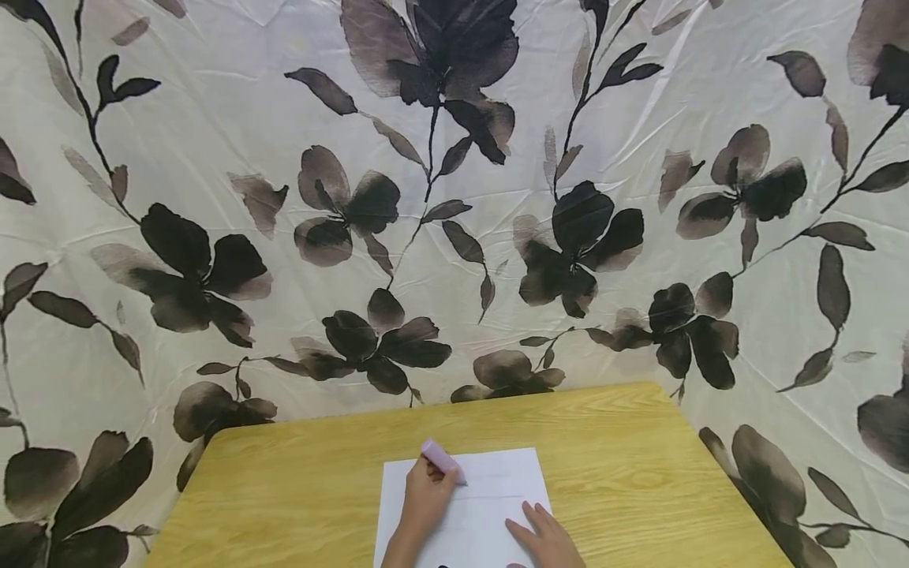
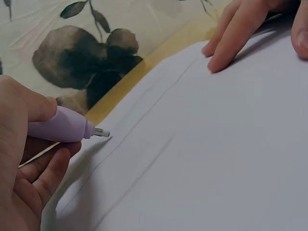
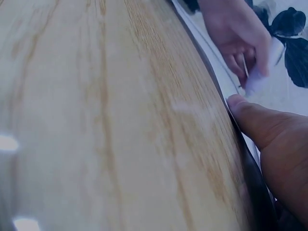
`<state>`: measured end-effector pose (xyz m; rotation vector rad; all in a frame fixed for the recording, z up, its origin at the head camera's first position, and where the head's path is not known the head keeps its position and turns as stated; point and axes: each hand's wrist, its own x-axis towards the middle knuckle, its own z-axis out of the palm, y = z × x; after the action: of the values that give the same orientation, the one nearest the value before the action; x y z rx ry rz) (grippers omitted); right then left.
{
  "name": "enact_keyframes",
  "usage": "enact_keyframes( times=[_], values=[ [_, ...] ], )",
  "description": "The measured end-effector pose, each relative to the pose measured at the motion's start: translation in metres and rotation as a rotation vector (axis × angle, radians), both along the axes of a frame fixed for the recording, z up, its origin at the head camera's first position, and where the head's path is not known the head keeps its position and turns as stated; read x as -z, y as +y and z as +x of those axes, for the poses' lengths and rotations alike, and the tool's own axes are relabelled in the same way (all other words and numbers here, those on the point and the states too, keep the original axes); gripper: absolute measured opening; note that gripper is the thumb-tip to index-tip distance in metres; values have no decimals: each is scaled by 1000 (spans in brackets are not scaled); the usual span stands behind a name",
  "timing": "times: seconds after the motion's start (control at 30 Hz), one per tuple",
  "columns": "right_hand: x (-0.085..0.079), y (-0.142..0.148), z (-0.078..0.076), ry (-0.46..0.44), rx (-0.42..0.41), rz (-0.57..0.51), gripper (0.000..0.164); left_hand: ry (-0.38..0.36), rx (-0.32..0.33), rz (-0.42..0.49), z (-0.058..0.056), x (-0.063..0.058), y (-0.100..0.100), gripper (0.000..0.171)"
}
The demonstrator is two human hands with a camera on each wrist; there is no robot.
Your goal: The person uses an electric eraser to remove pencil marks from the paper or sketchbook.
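Note:
My left hand (image 1: 424, 505) grips a lavender electric eraser (image 1: 438, 457), its thick body slanting down to the right. In the left wrist view, the eraser's (image 2: 65, 125) narrow metal collar and small pale tip point at the white sheet of paper (image 2: 221, 149), right beside a faint line. Several thin grey lines run across the paper, some fainter than others. My right hand (image 1: 545, 539) rests on the sheet's right side with fingers spread. From the right wrist, my right thumb (image 3: 257, 118) shows at the paper's edge; most of that hand is out of view.
The paper lies on a yellow wood-grain table (image 1: 298, 489) with rounded far corners. Behind and around the table hangs a pale cloth (image 1: 483, 268) printed with dark flowers. A small dark object (image 1: 443, 566) shows at the bottom edge of the head view.

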<state>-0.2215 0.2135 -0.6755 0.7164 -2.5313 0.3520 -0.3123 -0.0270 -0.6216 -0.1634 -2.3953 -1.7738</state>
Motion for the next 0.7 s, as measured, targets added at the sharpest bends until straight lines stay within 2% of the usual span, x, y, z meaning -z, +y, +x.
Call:
enact_keyframes(
  times=[0.1,0.23,0.43,0.57,0.7],
  values=[
    [-1,1,1,4,-8,-10,60,-2,-41,26,6,1,-13,35],
    [-5,1,3,-34,-10,-21,60,2,-93,73,17,0,-28,35],
    [-17,-1,5,-222,-24,-136,61,21,-144,147,36,-18,-43,33],
    [-23,-2,7,-301,-39,-203,61,-12,-186,175,39,-10,-54,36],
    [-22,-2,9,-305,-39,-207,62,-27,-214,212,40,3,-62,39]
  ],
)
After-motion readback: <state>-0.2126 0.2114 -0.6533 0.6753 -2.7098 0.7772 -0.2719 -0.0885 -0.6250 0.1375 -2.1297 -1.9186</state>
